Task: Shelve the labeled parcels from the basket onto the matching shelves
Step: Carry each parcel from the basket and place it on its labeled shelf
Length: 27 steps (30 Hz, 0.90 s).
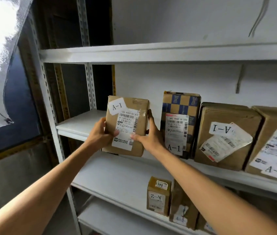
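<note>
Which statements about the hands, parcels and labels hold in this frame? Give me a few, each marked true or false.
1. The left hand and the right hand both grip the held parcel, labelled A-1. True.
2. The checkered box to its right carries an A-1 label. True.
3. The small box on the lower shelf reads A-1. False: it reads A-2.
4. The A-1 label on the large brown box is upright. False: it is upside down.
</note>
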{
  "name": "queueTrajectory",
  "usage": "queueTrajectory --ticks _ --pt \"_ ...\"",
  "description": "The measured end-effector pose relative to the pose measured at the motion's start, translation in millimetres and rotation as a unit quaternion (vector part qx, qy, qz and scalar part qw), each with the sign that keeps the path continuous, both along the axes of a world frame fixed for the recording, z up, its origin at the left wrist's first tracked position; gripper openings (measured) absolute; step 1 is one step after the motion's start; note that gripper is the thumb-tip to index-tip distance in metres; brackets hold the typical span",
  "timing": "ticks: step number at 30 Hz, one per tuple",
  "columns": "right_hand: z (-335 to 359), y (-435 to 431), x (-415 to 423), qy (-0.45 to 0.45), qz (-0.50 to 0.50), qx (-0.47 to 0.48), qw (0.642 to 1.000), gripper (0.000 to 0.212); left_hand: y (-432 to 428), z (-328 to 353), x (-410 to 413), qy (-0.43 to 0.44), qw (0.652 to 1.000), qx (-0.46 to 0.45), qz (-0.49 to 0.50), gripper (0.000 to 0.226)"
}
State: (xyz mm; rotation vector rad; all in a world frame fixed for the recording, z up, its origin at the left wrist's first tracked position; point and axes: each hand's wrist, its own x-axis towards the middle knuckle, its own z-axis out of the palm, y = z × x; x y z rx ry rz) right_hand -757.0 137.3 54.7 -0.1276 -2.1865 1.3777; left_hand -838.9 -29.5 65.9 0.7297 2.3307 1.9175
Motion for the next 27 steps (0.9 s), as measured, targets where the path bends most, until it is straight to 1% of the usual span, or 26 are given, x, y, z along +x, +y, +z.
queueTrajectory --ticks 4,7,12,15,18,21,24,25,27 --pt "7.8 -10.3 -22.5 0.003 -0.059 -0.002 0.998 0.092 2.4 12.2 -27.3 0.017 0.999 0.027 -0.032 0.053" --pt "13.3 -11.2 -30.2 -0.015 -0.077 -0.002 0.997 0.096 10.0 12.3 -41.2 0.013 0.997 0.036 -0.063 0.055" --pt "-0.7 -15.1 -31.4 -0.049 -0.148 0.073 0.985 0.098 28.2 -17.5 -52.7 0.021 0.995 0.057 -0.078 0.054" --pt "-9.8 -15.2 -28.0 -0.045 -0.187 0.092 0.977 0.099 39.6 -31.0 -50.4 0.029 0.994 0.060 -0.090 0.058" --pt "-12.6 -22.0 -17.2 -0.009 -0.250 0.184 0.951 0.093 49.7 -35.3 -54.4 0.045 0.991 0.070 -0.106 0.059" --pt "-17.2 -34.5 -12.2 0.061 -0.302 0.293 0.905 0.091 55.5 -39.8 -58.7 0.068 0.990 0.066 -0.105 0.058" --pt "-21.0 -38.8 -16.3 0.040 -0.311 0.401 0.861 0.088 58.6 -42.3 -63.0 0.086 0.988 0.056 -0.114 0.058" --pt "-21.2 -38.2 -18.1 0.037 -0.309 0.420 0.852 0.089 59.9 -42.7 -64.7 0.089 0.988 0.054 -0.117 0.058" --pt "-20.4 -36.5 -20.3 0.018 -0.296 0.436 0.850 0.089 63.0 -44.4 -68.8 0.096 0.987 0.057 -0.116 0.058"
